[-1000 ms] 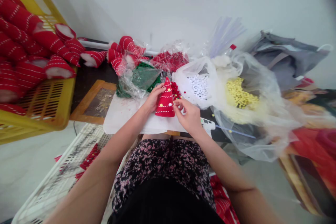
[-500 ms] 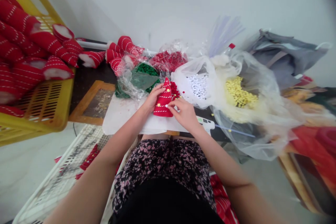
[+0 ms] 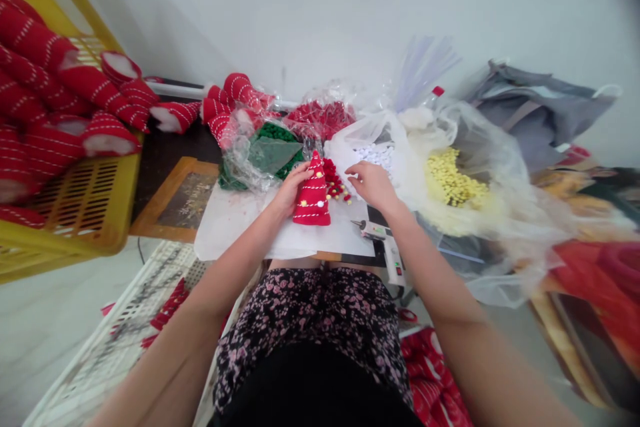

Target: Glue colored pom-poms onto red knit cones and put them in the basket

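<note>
While our left hand (image 3: 289, 193) holds the red cone (image 3: 312, 195), pom-poms (image 3: 321, 203) attached, hem (image 3: 311, 219) bare, our loosely curled right hand (image 3: 374, 184) seems empty.

The fabric cone (image 3: 313, 196) is red, ringed by white dashed lines and dotted pale yellow and white. Stuffed pieces (image 3: 30, 93) at left repeat the red with white dashes; their crate (image 3: 114, 217) is yellow. Farther right come green balls (image 3: 283, 132), red balls (image 3: 332, 175), white balls (image 3: 376, 155) and yellow balls (image 3: 453, 180). The lap cloth (image 3: 310, 307) shows pink flowers on black.
</note>
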{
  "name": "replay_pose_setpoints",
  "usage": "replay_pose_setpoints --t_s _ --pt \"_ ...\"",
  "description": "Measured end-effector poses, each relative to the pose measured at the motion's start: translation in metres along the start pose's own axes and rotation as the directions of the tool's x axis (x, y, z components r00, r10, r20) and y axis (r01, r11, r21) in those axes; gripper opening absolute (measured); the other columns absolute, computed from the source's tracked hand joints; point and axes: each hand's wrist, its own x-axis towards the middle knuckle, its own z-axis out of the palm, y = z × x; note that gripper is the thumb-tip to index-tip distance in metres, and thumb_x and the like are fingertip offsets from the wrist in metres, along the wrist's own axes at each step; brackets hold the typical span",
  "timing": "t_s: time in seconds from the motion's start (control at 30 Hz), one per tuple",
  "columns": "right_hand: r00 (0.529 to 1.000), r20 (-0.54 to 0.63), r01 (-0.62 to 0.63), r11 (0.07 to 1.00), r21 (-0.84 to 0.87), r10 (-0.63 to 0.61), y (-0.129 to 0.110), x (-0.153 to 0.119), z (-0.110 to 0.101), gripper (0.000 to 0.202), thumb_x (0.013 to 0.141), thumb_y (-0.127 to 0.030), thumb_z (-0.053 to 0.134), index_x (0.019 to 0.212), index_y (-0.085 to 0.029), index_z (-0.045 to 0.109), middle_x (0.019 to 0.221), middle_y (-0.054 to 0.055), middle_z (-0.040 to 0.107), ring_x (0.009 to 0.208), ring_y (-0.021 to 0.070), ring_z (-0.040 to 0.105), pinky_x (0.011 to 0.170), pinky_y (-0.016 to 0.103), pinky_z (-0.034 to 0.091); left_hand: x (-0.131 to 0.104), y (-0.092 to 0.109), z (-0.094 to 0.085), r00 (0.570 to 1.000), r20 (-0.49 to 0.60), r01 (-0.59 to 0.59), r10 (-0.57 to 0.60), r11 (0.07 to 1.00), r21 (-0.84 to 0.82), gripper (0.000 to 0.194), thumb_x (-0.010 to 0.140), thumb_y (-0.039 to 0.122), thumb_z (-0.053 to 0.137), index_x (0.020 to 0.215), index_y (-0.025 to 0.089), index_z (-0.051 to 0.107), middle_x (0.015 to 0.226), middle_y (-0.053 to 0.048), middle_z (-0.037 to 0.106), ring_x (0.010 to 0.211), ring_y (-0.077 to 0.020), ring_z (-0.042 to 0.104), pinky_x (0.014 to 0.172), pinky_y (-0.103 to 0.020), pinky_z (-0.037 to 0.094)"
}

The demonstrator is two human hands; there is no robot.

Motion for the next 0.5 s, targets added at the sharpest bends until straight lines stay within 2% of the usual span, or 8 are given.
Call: replay_pose_setpoints --t_s 0.07,0.13,0.27,0.4,0.43,0.5 --pt "0.992 0.125 0.033 0.987 -0.155 -0.014 -0.001 0.005 0.003 0.032 0.097 -0.01 0.056 0.119 -0.015 0.079 0.121 0.017 0.075 0.107 0.0286 0.071 0.089 0.035 0.051 0.0 0.0 0.001 1.0 -0.011 0.0 0.0 1.0 -0.011 0.046 0.066 0.027 0.087 0.109 0.019 0.073 0.09 0.0 0.078 0.075 -0.0172 0.07 0.074 -0.029 0.054" --pt "0.983 0.183 0.025 0.97 -0.243 0.02 -0.001 0.006 0.007 0.035 0.097 -0.006 0.051 0.116 -0.013 0.079 0.12 0.019 0.073 0.107 0.0298 0.071 0.084 0.034 0.051 0.0 0.0 0.001 1.0 -0.025 0.001 -0.002 1.0 -0.023 0.047 0.063 0.027 0.088 0.107 0.019 0.072 0.088 0.0 0.078 0.073 -0.0169 0.07 0.073 -0.029 0.054" --pt "0.985 0.154 -0.031 0.968 -0.25 0.071 0.007 0.007 0.008 0.036 0.096 -0.003 0.046 0.11 -0.011 0.078 0.114 0.022 0.073 0.104 0.0316 0.072 0.079 0.035 0.05 0.0 -0.001 0.001 0.999 -0.041 -0.001 0.0 1.0 -0.023 0.048 0.061 0.028 0.09 0.106 0.019 0.073 0.088 0.001 0.077 0.073 -0.0163 0.069 0.073 -0.029 0.054" --pt "0.992 0.107 -0.051 0.981 -0.188 0.072 0.01 0.007 0.001 0.027 0.093 -0.007 0.055 0.108 -0.012 0.077 0.11 0.018 0.077 0.102 0.0287 0.073 0.084 0.034 0.051 -0.001 -0.001 0.001 0.998 -0.055 0.022 -0.023 0.999 -0.023 0.05 0.062 0.027 0.09 0.108 0.02 0.073 0.088 0.001 0.077 0.073 -0.0173 0.069 0.073 -0.03 0.054" --pt "0.995 0.077 -0.051 0.991 -0.127 0.061 0.008 0.006 -0.002 0.025 0.092 -0.009 0.057 0.109 -0.013 0.076 0.108 0.016 0.078 0.098 0.0264 0.074 0.085 0.033 0.052 -0.002 -0.001 0.002 0.998 -0.054 0.024 -0.026 0.999 -0.026 0.05 0.062 0.026 0.09 0.109 0.02 0.073 0.089 0.001 0.077 0.073 -0.0174 0.069 0.073 -0.03 0.054" --pt "1.0 -0.025 -0.014 0.995 0.099 0.016 -0.002 0.001 -0.005 0.022 0.089 -0.012 0.061 0.107 -0.015 0.074 0.1 0.01 0.079 0.086 0.0216 0.073 0.081 0.031 0.054 -0.002 -0.001 0.002 0.999 -0.043 0.021 -0.022 0.999 -0.027 0.051 0.062 0.027 0.09 0.109 0.02 0.073 0.093 0.0 0.078 0.075 -0.0174 0.07 0.074 -0.03 0.054"
